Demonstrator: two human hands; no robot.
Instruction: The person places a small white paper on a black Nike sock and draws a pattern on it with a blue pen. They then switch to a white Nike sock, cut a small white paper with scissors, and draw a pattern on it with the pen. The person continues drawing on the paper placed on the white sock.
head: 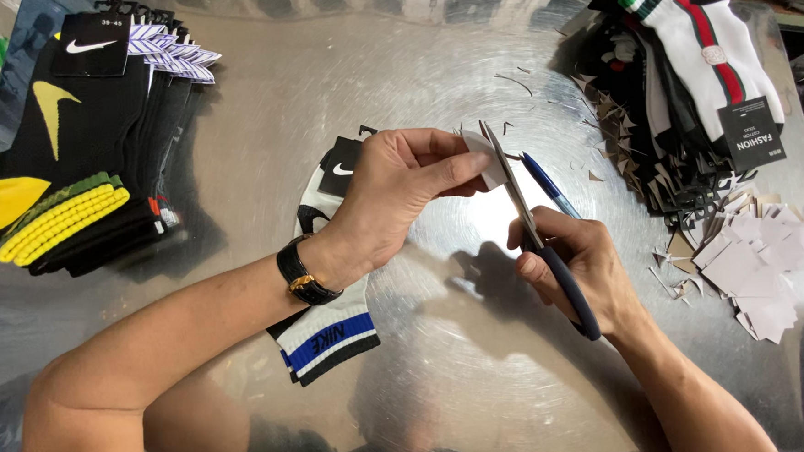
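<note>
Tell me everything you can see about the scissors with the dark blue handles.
The scissors with dark blue handles have long grey metal blades, slightly parted and pointing up, away from the person. The right hand grips the handles above the shiny metal table. The blades bite the edge of a small white card piece pinched by the left hand.

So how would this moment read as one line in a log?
left hand: pinches small white card | right hand: holds scissors, blades at card | under hands: white sock | surface: metal table

Two hands (400,194), one pair of scissors (535,233), one blue pen (546,184), two sock stacks (77,151), one wristwatch (302,272).
</note>
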